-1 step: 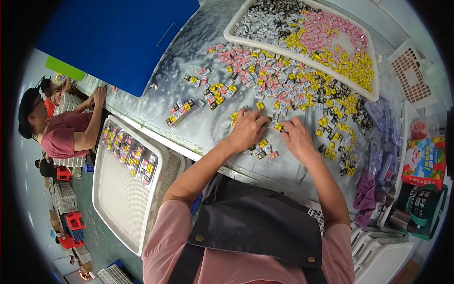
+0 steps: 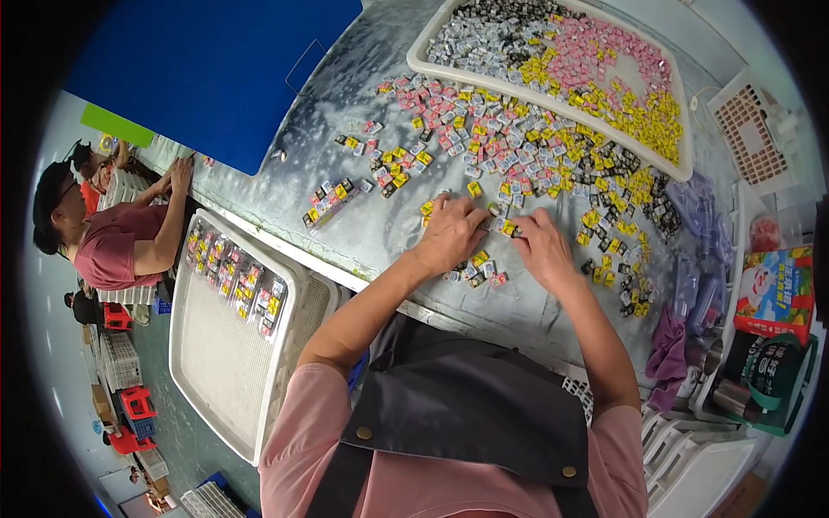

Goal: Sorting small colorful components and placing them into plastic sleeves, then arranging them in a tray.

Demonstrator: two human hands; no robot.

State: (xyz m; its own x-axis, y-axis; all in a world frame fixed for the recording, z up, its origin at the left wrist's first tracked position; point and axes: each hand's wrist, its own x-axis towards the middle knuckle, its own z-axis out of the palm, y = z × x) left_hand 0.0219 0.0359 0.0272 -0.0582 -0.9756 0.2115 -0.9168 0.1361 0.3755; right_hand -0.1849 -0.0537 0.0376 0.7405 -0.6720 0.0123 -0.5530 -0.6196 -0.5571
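Note:
Between my two hands lies a short row of small wrapped pieces (image 2: 498,224), some yellow, some white. My left hand (image 2: 449,235) is closed with fingertips and thumb at the left end of the row; its palm hides more pieces beneath. From the right, my right hand (image 2: 546,250) pinches the other end at a yellow-wrapped piece. A small cluster of wrapped pieces (image 2: 476,272) in yellow, black, white and pink sits just nearer to me, below the left hand. Many mixed pieces (image 2: 518,155) spread loose over the table beyond my fingers.
A white tray (image 2: 418,62) at the back holds sorted pieces. A filled clear pack (image 2: 326,205) lies left of my hands. A blue board (image 2: 207,78) covers the far left. Clear plastic packaging (image 2: 698,229) sits right; a basket with filled packs (image 2: 216,380) stands left. A co-worker (image 2: 121,224) sits beyond.

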